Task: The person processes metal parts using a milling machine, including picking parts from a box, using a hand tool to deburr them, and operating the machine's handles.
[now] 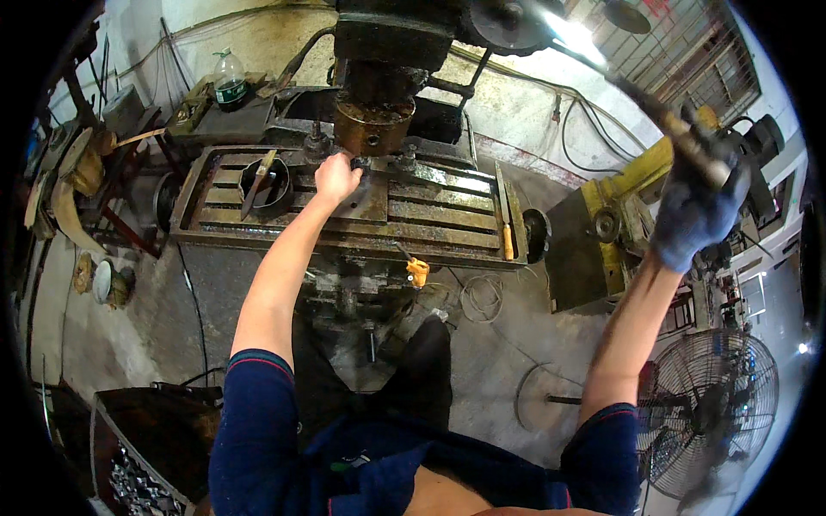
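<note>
At the upper right of the frame, a long bar (669, 125) with a tan grip section slants from the hand up toward the bright lamp (575, 39); its outline is blurred. The right hand (699, 199), in a blue-grey glove, is wrapped around the lower end of the bar, fingers clamped on it.

Upper centre: the bare left hand (338, 179) is positioned just beside the lower end of the cylindrical spindle head (374, 129), over the slotted machine table (447, 234). Its fingers are curled together at a small dark part; from this position I cannot tell whether they grip it or only touch it.

On the left half of the table stands a dark round pan (277, 199), with a brush (258, 182) laid across it. A yellow-handled tool (508, 241) lies along the right end. At the table's front edge is a small orange-yellow fitting (417, 273).

Outlying items: a clear bottle (230, 79), upper left; a yellow-and-dark machine (589, 232), right of centre; a caged fan (707, 413), lower right; a bin of metal chips (142, 486), lower left.
</note>
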Demonstrator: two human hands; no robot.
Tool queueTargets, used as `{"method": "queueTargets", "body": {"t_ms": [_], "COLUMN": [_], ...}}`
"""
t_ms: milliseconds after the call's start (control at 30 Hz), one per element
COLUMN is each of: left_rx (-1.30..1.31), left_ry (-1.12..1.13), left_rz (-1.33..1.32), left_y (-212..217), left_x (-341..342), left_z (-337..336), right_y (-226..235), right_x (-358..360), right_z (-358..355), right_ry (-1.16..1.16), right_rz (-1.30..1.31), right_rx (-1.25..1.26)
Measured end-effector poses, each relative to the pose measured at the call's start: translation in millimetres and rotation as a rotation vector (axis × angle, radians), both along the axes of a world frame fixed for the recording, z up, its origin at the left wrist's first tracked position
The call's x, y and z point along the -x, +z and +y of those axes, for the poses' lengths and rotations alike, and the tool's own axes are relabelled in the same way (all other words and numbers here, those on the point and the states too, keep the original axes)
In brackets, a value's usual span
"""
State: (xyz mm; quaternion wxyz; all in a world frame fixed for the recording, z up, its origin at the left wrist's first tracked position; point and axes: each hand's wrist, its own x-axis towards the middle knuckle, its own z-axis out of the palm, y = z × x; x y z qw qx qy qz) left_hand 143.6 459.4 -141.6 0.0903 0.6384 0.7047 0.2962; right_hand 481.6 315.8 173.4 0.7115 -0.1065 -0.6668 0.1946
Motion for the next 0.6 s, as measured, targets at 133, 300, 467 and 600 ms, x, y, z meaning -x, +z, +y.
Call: {"method": "queueTargets", "body": {"t_ms": [133,300,467,600], "left_rx": [-0.002,-0.048,-0.086,-0.108], "left_ry": [-0.019,0.000,0.007,-0.006], "left_rz": [-0.040,-0.070,-0.085,-0.024], "left_y": [-3,-6,-4,-5], "left_x": [-4,-2,-7,-7], "left_z": [4,6,7,2], "right_y": [-39,-69,-87,-75], "right_x": [-8,5,5,14], "right_z": [-11,-14,-17,-23], "right_ry": [-0.148,-0.194,-0.353,-0.527], "right_rz": [-0.065,0.010,-0.030,-0.095], "right_rx": [-0.098,-0.068,-0.080,-0.020]}}
